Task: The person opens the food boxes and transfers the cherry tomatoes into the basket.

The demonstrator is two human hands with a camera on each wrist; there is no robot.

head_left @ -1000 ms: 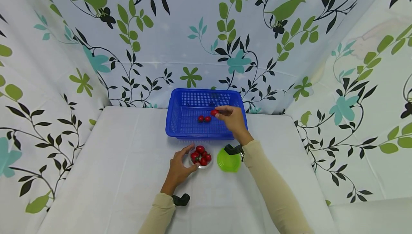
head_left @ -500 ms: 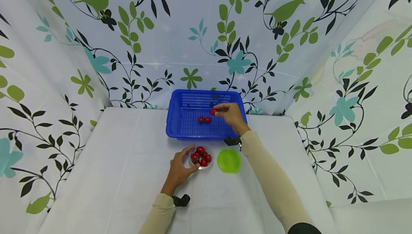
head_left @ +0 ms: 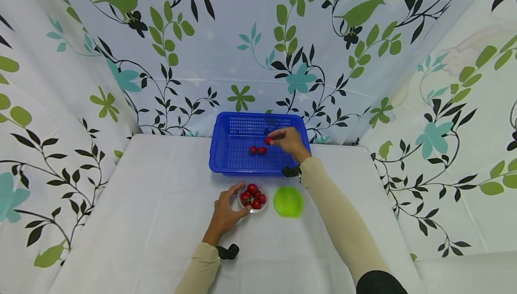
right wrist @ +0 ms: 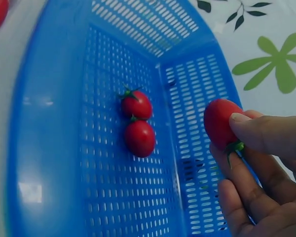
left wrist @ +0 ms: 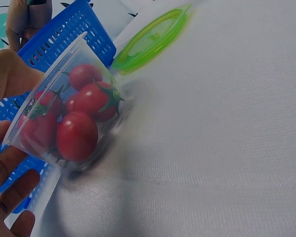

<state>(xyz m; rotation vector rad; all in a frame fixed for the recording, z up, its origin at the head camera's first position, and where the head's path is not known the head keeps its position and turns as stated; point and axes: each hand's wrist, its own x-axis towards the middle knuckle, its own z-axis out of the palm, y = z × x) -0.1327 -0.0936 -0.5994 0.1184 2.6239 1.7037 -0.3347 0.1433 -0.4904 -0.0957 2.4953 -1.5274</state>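
Right hand [head_left: 291,142], now clear of lid [head_left: 288,202], pinches tomato [right wrist: 221,122] over basket [head_left: 226,168], apparently mid-transfer; left hand [head_left: 226,213] grips cup [left wrist: 82,54].

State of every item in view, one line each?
Cup, upright, uncovered
Cup tomatoes, piled
Lid, off the cup, lying flat
Basket, uncovered
Basket tomatoes, two, side by side
Held tomato, off the basket floor, green stem on
Left hand, gripping the cup
Right hand, pinching the held tomato

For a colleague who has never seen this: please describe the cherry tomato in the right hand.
On the white table, find the blue perforated basket. Above its floor, the right hand pinches a red cherry tomato. Unlike the two tomatoes lying there, this one is held up.
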